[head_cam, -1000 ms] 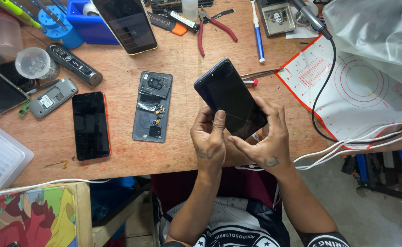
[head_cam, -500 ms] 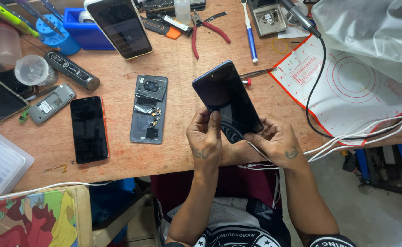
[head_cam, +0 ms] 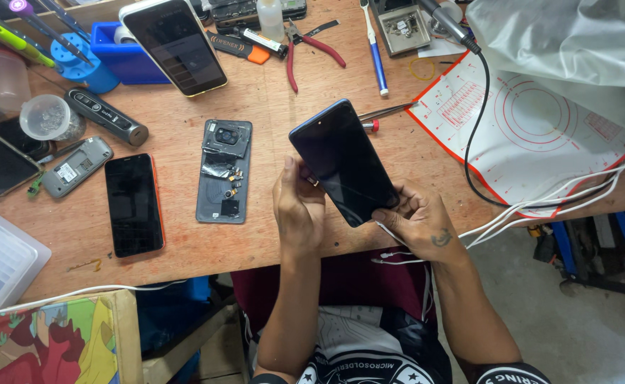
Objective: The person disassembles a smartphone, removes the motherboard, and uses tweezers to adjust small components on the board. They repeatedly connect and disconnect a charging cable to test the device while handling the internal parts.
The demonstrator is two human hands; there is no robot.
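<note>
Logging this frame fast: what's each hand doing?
Left hand: closed on the dark phone, gripping its left edge.
Right hand: holding the same phone's lower end.

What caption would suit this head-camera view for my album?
Both hands, left hand and right hand, hold a dark smartphone above a cluttered wooden workbench.

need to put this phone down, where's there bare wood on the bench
Bare wood lies between the opened phone back and the red-handled pliers, above the left hand. A narrower strip runs along the near edge below the black phone. The far left, around the plastic cup and blue tool stand, is crowded.
</note>
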